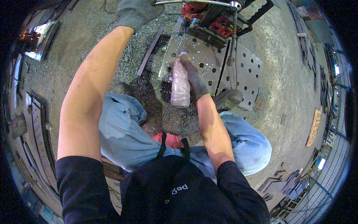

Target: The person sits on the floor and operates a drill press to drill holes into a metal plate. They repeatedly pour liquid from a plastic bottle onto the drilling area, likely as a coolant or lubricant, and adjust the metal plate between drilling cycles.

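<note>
My left hand (137, 14), in a grey knit glove, is closed around the end of a shiny metal lever (194, 2) at the top edge. That lever belongs to a red and black drilling machine (220, 26) standing on a steel plate (201, 76) with rows of round holes. My gloved right hand (194, 76) grips a plastic bottle (180, 84) of cloudy pinkish liquid from its right side. The bottle's cap points away from me toward the drill, and a thin pale line runs from it to the machine. White drops speckle the plate.
Metal shavings cover the ground around the plate. A flat steel strip (151, 51) lies left of it. A second holed plate (244, 72) adjoins on the right. Steel pieces (37, 123) are stacked far left, and a wooden pallet (314, 127) lies far right.
</note>
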`<state>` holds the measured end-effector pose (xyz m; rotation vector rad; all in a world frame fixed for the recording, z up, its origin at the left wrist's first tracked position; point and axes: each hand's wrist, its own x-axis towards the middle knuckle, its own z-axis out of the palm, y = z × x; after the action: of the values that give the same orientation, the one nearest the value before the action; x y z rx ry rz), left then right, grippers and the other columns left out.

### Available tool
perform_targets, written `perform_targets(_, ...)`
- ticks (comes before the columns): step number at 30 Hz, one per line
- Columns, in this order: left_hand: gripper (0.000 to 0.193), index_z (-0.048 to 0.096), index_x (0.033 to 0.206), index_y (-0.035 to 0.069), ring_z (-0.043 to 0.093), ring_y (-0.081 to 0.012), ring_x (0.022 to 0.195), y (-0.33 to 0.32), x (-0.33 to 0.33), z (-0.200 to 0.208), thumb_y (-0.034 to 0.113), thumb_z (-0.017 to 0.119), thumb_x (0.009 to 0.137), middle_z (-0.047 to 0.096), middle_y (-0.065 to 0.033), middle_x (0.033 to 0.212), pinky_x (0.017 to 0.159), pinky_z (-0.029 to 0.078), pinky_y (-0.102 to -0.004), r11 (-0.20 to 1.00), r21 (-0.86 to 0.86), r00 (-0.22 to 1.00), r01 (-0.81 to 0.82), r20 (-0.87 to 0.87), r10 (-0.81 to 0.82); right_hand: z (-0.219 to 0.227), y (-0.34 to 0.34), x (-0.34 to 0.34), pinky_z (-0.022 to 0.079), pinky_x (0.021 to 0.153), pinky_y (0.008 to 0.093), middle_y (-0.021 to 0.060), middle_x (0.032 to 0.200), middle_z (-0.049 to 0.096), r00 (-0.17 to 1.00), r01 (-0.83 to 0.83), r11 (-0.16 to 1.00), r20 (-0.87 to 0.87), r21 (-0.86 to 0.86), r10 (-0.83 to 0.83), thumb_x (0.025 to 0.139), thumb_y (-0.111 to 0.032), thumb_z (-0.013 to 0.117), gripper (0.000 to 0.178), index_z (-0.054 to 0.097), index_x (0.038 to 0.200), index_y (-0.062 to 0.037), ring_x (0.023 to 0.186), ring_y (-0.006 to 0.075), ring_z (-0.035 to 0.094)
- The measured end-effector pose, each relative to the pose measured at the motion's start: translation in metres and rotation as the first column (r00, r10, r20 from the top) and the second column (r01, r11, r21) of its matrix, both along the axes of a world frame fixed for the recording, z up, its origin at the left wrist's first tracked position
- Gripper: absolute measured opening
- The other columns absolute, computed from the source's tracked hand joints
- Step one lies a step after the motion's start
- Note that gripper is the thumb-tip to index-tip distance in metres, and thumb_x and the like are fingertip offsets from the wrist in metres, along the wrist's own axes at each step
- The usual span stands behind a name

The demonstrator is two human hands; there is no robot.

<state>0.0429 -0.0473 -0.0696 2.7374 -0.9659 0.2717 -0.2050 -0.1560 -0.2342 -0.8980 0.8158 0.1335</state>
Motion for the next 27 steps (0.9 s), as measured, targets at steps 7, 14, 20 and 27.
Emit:
perform_targets(7, 0.035, 0.078, 0.085, 0.014, 0.073, -0.0363, 0.078, 0.001, 0.001, 0.000, 0.047, 0.068, 0.080, 0.074, -0.0164, 0.082, 0.071, 0.057, -0.0483, 1.000, -0.009, 1.000, -0.010, -0.024, 0.009, 0.016, 0.005, -0.001, 0.059, 0.066, 0.0340, 0.0044, 0.093, 0.071, 0.998, 0.031, 0.998, -0.062, 0.050, -0.028, 0.102, -0.050, 0.059, 0.042, 0.067, 0.113, -0.0108, 0.073, 0.0169, 0.068)
perform_targets(14, 0.035, 0.079, 0.083, 0.015, 0.072, -0.0370, 0.075, 0.000, 0.003, -0.003, 0.048, 0.069, 0.079, 0.073, -0.0164, 0.079, 0.069, 0.057, -0.0490, 1.000, -0.015, 1.000, -0.017, 0.009, 0.017, 0.005, 0.007, 0.000, 0.060, 0.069, 0.0347, 0.0064, 0.098, 0.071, 0.990, 0.096, 0.995, 0.103, 0.030, -0.098, 0.097, -0.046, 0.068, 0.044, 0.063, 0.121, -0.0097, 0.077, 0.0190, 0.069)
perform_targets(20, 0.036, 0.078, 0.083, 0.014, 0.073, -0.0368, 0.076, 0.000, 0.002, -0.001, 0.048, 0.068, 0.079, 0.073, -0.0166, 0.080, 0.069, 0.057, -0.0492, 1.000, 0.017, 1.000, -0.019, -0.017, 0.019, 0.037, 0.013, -0.001, 0.056, 0.092, 0.0378, 0.0107, 0.121, 0.068, 0.991, -0.027, 0.981, 0.125, -0.193, 0.052, 0.084, -0.051, 0.079, 0.070, 0.060, 0.134, -0.0052, 0.104, 0.0246, 0.067)
perform_targets(27, 0.036, 0.078, 0.083, 0.014, 0.073, -0.0361, 0.077, -0.001, 0.001, -0.002, 0.048, 0.066, 0.080, 0.073, -0.0158, 0.080, 0.070, 0.057, -0.0490, 1.000, 0.025, 1.000, -0.003, 0.005, 0.003, 0.026, 0.011, -0.003, 0.055, 0.094, 0.0362, 0.0106, 0.119, 0.069, 0.991, -0.024, 0.971, 0.122, -0.239, 0.055, 0.083, -0.049, 0.081, 0.071, 0.060, 0.133, -0.0022, 0.103, 0.0229, 0.068)
